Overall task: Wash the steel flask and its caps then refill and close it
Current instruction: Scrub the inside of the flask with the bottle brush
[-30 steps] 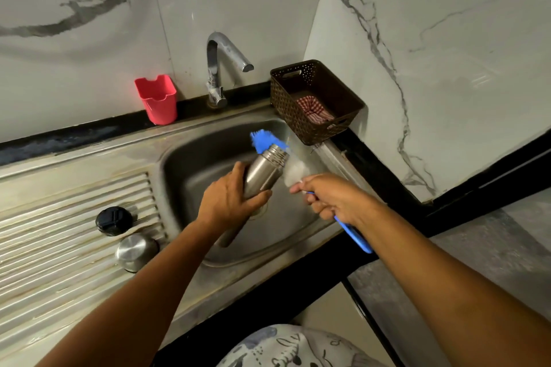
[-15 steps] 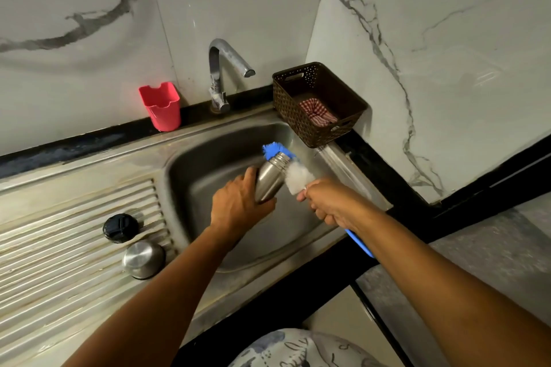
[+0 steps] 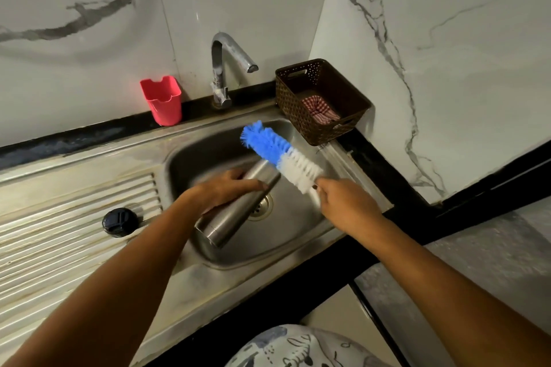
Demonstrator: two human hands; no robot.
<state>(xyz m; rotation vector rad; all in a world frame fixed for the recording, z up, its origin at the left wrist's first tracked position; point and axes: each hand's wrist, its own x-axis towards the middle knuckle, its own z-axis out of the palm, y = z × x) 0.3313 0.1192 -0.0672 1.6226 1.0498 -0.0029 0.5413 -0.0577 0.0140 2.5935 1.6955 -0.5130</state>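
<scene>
Steel flask (image 3: 234, 217) — brush (image 3: 280, 155) now out, seemingly.

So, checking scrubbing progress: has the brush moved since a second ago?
Yes, a little. The brush has swung left: its blue tip now sits nearer the tap.

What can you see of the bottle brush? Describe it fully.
The bottle brush has a cylindrical head of plastic-looking bristles, blue toward the tip, white nearer the handle. It slants, tip up-left, over the sink, outside the flask, beside its mouth. The right hand holds it just below the bristles, hiding the handle.
</scene>
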